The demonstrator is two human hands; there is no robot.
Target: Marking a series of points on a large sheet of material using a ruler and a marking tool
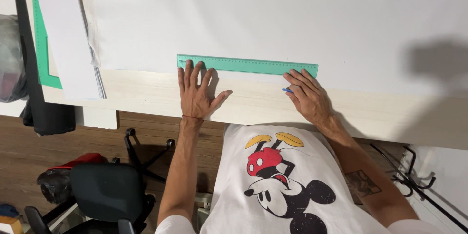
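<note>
A long green ruler lies along the near edge of a large white sheet on a pale wooden table. My left hand rests flat on the table, fingers spread, with the fingertips on the ruler's left end. My right hand is by the ruler's right end, fingertips touching it, and holds a small blue pen or pencil, only its tip showing under the fingers.
A stack of white paper strips lies over a green set square at the table's left. A black roll leans at the left edge. A black office chair stands on the wooden floor below.
</note>
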